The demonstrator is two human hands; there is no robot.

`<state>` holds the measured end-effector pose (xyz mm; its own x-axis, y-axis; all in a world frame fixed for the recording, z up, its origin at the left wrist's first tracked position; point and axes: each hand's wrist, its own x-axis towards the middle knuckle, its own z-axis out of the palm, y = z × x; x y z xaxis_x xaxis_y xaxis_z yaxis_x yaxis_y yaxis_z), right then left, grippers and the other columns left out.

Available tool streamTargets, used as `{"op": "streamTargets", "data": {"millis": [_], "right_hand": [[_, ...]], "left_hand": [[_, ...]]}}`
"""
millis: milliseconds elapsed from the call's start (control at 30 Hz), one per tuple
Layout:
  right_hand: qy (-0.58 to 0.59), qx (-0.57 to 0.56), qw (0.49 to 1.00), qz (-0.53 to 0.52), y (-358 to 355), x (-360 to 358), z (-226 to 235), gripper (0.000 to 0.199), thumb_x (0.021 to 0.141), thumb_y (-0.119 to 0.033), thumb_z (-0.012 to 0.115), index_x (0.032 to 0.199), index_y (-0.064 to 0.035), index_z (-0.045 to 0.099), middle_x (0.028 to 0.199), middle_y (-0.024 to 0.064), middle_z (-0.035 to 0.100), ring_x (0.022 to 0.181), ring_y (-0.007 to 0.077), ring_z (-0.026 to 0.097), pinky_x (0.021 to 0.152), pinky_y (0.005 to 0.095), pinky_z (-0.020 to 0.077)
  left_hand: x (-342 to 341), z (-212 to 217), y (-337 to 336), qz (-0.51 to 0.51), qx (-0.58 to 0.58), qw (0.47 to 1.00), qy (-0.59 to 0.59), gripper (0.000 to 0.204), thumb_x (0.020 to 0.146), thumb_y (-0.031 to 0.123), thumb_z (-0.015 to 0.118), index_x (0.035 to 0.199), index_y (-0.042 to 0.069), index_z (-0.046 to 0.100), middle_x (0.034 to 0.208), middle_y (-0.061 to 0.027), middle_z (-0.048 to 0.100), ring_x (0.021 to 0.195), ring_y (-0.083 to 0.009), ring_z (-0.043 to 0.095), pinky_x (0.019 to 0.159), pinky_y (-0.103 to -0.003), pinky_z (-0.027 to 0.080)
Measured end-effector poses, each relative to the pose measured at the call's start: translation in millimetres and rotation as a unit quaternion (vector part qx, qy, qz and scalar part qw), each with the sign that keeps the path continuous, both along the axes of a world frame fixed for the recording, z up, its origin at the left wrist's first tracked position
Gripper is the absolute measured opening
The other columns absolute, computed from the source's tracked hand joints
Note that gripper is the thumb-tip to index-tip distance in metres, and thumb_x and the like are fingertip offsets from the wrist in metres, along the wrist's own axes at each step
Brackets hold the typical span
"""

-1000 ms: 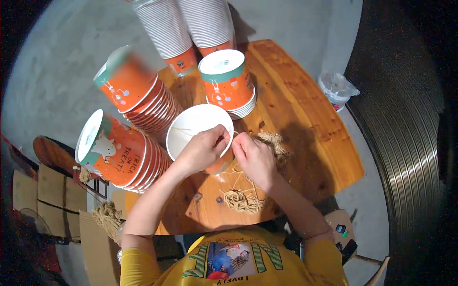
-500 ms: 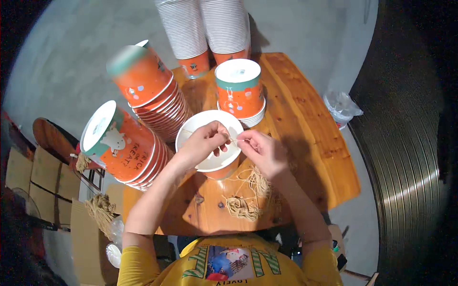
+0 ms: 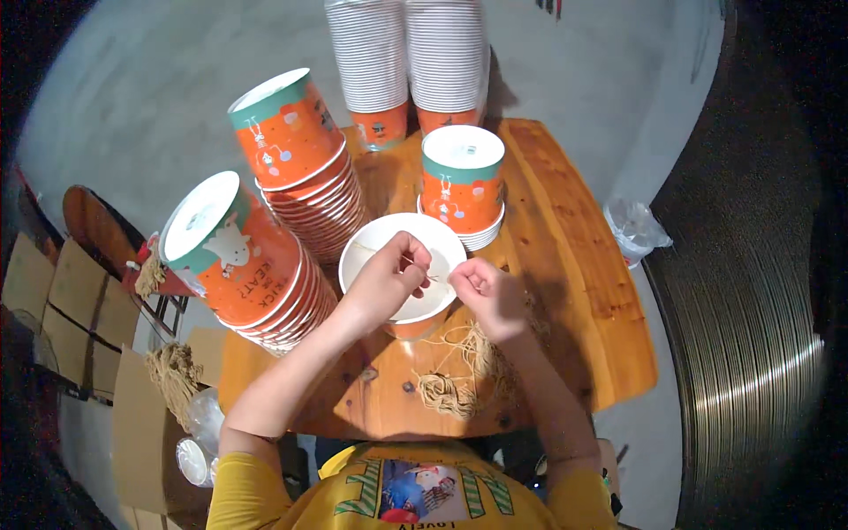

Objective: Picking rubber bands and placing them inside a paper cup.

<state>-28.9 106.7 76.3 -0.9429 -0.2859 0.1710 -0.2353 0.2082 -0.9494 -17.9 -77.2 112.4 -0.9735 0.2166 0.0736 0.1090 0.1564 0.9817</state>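
Note:
An orange paper bucket [image 3: 419,330] stands upright at the middle of the table, its white inside facing me. Over its opening my left hand [image 3: 389,284] pinches a thin tan string [image 3: 433,278]. Just right of it, by the bucket's rim, my right hand [image 3: 491,299] is closed in a pinch on the same string. A short stretch of string shows between the fingertips. Part of it also lies against the bucket's inner wall on the left. Loose tan string [image 3: 449,394] lies in tangled bundles on the table below my right hand.
Upside-down bucket stacks [image 3: 265,274] lean at the left, with another stack [image 3: 305,141] behind. A shorter stack [image 3: 462,181] stands beyond my hands. Tall wrapped stacks [image 3: 446,62] rise at the back. Cardboard boxes [image 3: 141,433] and more string [image 3: 172,375] sit left of the wooden table [image 3: 574,291].
The view has shifted, so the table's things sit a little differently in it. My right fingers have curled in tighter at the string. Both hands stay over the bucket.

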Motion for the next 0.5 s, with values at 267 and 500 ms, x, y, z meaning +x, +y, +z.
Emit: {"op": "streamTargets", "data": {"millis": [267,500], "right_hand": [[0.024,-0.006,1.0,0.004,0,3,5,0.009,0.088,-0.009,0.056,0.089,-0.0011,0.06,0.068,-0.005,0.054,0.062,0.002,0.047,0.057,0.019,0.0381],[0.007,-0.037,0.999,0.012,-4,4,7,0.008,0.088,-0.008,0.056,0.088,-0.0021,0.061,0.07,-0.0038,0.056,0.064,0.0018,0.048,0.058,0.0181,0.0384]], "left_hand": [[3,8,-3,-0.037,-0.153,0.987,0.019,0.015,0.085,0.012,0.057,0.093,0.0,0.055,0.082,-0.0075,0.052,0.07,-0.0144,0.053,0.066,-0.029,0.047],[-19,-4,3,-0.168,-0.273,0.947,-0.002,0.028,0.084,0.024,0.058,0.099,0.0,0.06,0.076,-0.0097,0.061,0.071,-0.0168,0.057,0.066,-0.031,0.046]]}}
